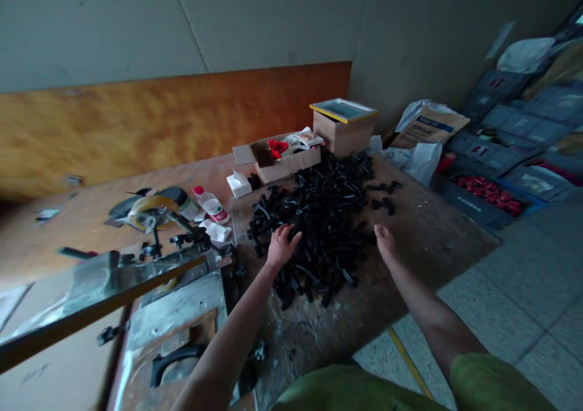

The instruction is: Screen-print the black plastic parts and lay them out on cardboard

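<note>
A large heap of black curved plastic parts (319, 201), which look like handles, covers the middle of the table. My left hand (282, 245) reaches over the heap's near left side, thumb and fingers apart, with dark parts right at the fingertips. At the heap's right edge is my right hand (385, 241). Its fingers are curled together, and whatever they hold, if anything, is hidden. Two black parts (384, 205) lie apart from the heap, just beyond my right hand.
Left of the heap stand a metal fixture (182, 314), a tape roll (152, 207) and a red-capped bottle (212, 206). Behind are an open carton (289, 167) and a closed box (344, 136). Grey crates (478, 201), one with red parts, stand on the right floor.
</note>
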A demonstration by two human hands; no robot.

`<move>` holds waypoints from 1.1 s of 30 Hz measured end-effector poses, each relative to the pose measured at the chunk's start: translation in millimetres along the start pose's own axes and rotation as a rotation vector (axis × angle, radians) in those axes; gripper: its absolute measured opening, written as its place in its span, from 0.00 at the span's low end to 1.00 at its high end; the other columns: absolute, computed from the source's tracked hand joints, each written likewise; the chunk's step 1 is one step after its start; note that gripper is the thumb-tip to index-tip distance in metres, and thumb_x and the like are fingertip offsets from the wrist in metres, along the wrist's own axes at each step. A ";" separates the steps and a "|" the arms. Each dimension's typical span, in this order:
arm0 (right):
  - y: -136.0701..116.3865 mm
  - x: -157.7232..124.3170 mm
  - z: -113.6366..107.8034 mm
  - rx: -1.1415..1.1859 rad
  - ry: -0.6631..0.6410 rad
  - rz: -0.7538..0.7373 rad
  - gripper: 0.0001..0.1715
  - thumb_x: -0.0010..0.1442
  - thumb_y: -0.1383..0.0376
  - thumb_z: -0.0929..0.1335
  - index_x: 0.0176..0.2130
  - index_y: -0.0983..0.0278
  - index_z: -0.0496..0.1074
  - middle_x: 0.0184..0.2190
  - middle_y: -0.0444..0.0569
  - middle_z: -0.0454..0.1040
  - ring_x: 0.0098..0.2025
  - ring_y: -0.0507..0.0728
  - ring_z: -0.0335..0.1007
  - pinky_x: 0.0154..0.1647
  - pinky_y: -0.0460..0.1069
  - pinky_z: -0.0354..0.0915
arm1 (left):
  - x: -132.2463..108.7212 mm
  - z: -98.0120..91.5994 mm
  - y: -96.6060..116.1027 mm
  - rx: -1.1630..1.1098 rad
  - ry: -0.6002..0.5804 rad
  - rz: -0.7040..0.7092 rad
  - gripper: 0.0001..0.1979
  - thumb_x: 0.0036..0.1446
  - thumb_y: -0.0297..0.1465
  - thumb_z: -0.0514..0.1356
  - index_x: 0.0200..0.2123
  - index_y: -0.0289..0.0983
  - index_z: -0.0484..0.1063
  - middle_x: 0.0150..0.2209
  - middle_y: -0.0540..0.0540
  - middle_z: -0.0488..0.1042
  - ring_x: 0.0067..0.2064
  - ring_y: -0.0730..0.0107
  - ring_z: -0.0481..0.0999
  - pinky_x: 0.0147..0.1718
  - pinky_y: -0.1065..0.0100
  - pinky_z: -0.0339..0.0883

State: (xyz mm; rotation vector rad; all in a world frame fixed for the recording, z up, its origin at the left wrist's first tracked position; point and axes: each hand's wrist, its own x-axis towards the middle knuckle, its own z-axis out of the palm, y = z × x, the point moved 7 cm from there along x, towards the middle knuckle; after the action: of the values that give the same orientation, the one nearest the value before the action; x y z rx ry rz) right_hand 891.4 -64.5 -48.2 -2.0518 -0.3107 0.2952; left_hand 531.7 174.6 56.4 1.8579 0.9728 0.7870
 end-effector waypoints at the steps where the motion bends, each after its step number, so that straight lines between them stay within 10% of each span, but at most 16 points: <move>1: 4.3 7.3 8.6 0.006 -0.009 0.000 0.32 0.59 0.45 0.65 0.50 0.66 0.75 0.54 0.63 0.75 0.60 0.68 0.67 0.63 0.62 0.59 | 15.4 7.8 0.5 0.093 0.002 0.006 0.20 0.53 0.37 0.68 0.49 0.40 0.78 0.57 0.39 0.72 0.63 0.49 0.65 0.66 0.52 0.51; 8: -4.9 31.3 95.5 0.151 -0.191 -0.034 0.38 0.58 0.41 0.64 0.58 0.60 0.72 0.58 0.51 0.73 0.60 0.61 0.69 0.62 0.55 0.63 | 96.9 43.9 -11.5 0.682 -0.168 -0.106 0.34 0.60 0.55 0.54 0.62 0.43 0.69 0.65 0.41 0.67 0.67 0.50 0.61 0.66 0.49 0.52; 14: -21.1 27.6 116.7 0.379 -0.336 0.048 0.34 0.53 0.44 0.72 0.54 0.56 0.75 0.56 0.46 0.75 0.61 0.63 0.69 0.66 0.59 0.61 | 122.4 56.3 -25.1 0.746 -0.382 -0.298 0.45 0.51 0.65 0.50 0.66 0.49 0.63 0.70 0.41 0.57 0.68 0.32 0.56 0.60 0.29 0.49; 24: -46.9 -22.4 135.5 0.453 -0.503 0.120 0.35 0.48 0.49 0.76 0.54 0.57 0.76 0.54 0.44 0.77 0.62 0.62 0.68 0.68 0.59 0.58 | 81.4 30.1 -31.2 0.672 -0.429 -0.291 0.33 0.56 0.58 0.53 0.56 0.46 0.74 0.66 0.42 0.65 0.62 0.41 0.67 0.58 0.41 0.59; 33: -125.4 -101.9 171.3 0.382 -0.621 -0.171 0.34 0.56 0.44 0.71 0.58 0.54 0.73 0.58 0.42 0.73 0.65 0.60 0.64 0.70 0.57 0.53 | 43.4 -4.5 -24.2 0.469 -0.350 -0.149 0.17 0.61 0.42 0.55 0.43 0.42 0.81 0.51 0.48 0.79 0.52 0.61 0.76 0.54 0.66 0.67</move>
State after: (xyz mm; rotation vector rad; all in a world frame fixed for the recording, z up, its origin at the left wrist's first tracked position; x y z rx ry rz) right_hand 726.4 99.4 -10.8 -1.5074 -0.7413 0.8202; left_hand 542.0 221.3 42.3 2.1904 1.1119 0.1335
